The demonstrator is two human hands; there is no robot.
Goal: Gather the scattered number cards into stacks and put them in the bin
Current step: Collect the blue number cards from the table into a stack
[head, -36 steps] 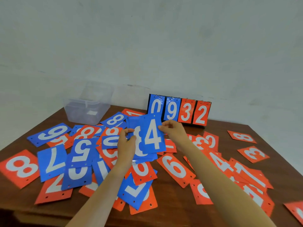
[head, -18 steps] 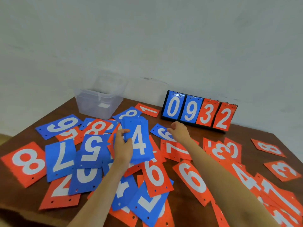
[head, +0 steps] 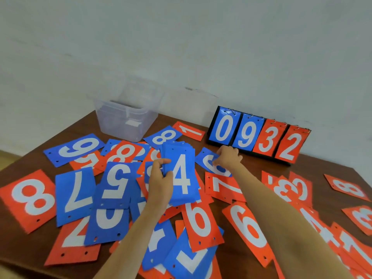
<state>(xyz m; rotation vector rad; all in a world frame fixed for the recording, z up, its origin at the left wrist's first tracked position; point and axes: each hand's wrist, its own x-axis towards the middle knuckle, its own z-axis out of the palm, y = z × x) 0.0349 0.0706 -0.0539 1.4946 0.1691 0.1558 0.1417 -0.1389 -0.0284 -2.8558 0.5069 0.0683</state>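
Note:
My left hand (head: 160, 178) grips a stack of blue number cards (head: 182, 174) above the table's middle, a white 4 on top. My right hand (head: 228, 157) reaches further back and pinches the edge of a blue card (head: 209, 161) lying flat in front of the scoreboard. Many blue and orange number cards (head: 201, 220) lie scattered and overlapping over the brown table (head: 330, 170). A clear plastic bin (head: 125, 117) stands at the back left by the wall, with something pale inside.
A flip scoreboard (head: 259, 133) showing 0 9 3 2 stands upright at the back by the wall. The table's left edge (head: 24, 160) and near edge are close to the outer cards. Orange cards pile up at the right.
My right hand let go of the stack's top and reached back right to a flat blue card. The left hand keeps holding the stack. The view shifted left.

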